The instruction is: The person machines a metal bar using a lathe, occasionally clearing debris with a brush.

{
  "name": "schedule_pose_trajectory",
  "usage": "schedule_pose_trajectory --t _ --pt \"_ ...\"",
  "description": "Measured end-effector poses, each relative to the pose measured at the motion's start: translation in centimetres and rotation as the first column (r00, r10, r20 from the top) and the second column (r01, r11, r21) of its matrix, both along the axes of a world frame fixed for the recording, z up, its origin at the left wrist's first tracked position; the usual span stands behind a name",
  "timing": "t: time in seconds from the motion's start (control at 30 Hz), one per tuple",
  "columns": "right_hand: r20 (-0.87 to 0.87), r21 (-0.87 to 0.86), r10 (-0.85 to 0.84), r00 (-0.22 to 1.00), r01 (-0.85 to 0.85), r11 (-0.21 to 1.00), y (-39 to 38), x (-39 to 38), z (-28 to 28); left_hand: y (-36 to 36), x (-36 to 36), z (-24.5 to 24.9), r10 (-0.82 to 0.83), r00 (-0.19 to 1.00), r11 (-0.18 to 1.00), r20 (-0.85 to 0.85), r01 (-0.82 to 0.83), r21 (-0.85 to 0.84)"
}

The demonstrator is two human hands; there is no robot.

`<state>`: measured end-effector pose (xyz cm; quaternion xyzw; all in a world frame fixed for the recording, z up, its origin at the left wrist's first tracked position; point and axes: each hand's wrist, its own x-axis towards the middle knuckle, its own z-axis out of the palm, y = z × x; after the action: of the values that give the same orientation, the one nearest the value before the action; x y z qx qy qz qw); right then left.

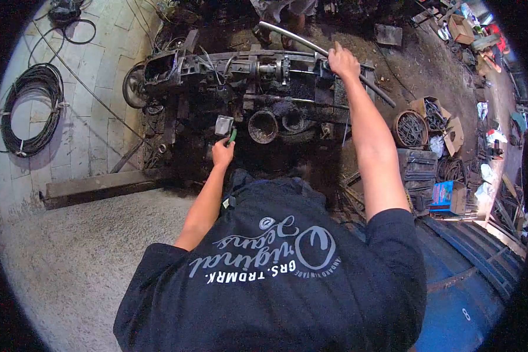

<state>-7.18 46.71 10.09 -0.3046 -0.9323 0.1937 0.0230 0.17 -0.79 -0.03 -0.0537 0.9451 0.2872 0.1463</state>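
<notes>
My left hand (pixel 222 154) is closed around a tool with a green handle (pixel 233 136). A square, light grey metal piece (pixel 223 125) shows at the tool's far end; how the two are joined I cannot make out. My right arm reaches forward, and my right hand (pixel 344 63) is wrapped around a long grey metal pipe (pixel 299 39), which slants over the far right part of a greasy, dark machine (pixel 217 67). Between the hands, a bare metal shaft with a collar (pixel 270 69) lies along the machine. A round metal container (pixel 263 127) stands just right of my left hand.
A coil of black cable (pixel 32 110) lies on the pale tiles at left. A concrete ledge (pixel 100 183) is near my left arm. To the right are a round bin of metal rods (pixel 411 128), boxes (pixel 450 196) and a blue panel (pixel 463 305). Another person's legs (pixel 293 26) show beyond the machine.
</notes>
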Motion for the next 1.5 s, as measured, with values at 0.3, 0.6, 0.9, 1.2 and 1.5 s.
schedule_pose_trajectory --t 0.3,0.6,0.9,1.2,1.5 --pt "0.069 0.044 0.027 0.997 -0.030 0.999 -0.3 -0.1 1.0 -0.8 -0.3 -0.7 -0.007 0.998 1.000 0.062 0.006 0.025" --pt "0.009 0.042 -0.001 1.000 0.001 0.999 -0.2 -0.4 -0.1 -0.8 -0.1 -0.1 -0.074 0.997 0.997 0.029 0.073 0.021" --pt "0.058 0.049 0.021 0.998 -0.023 0.999 -0.3 -0.2 0.5 -0.7 -0.1 0.4 -0.140 0.990 0.990 -0.011 0.140 0.006" --pt "0.020 0.064 0.019 1.000 -0.021 0.998 -0.4 -0.5 -0.1 -0.3 -0.4 1.2 -0.116 0.990 0.993 0.075 0.115 0.019" --pt "-0.016 0.070 -0.002 1.000 0.003 0.998 -0.4 -0.4 -0.5 -0.4 -0.5 1.6 -0.153 0.988 0.988 0.026 0.153 0.010"
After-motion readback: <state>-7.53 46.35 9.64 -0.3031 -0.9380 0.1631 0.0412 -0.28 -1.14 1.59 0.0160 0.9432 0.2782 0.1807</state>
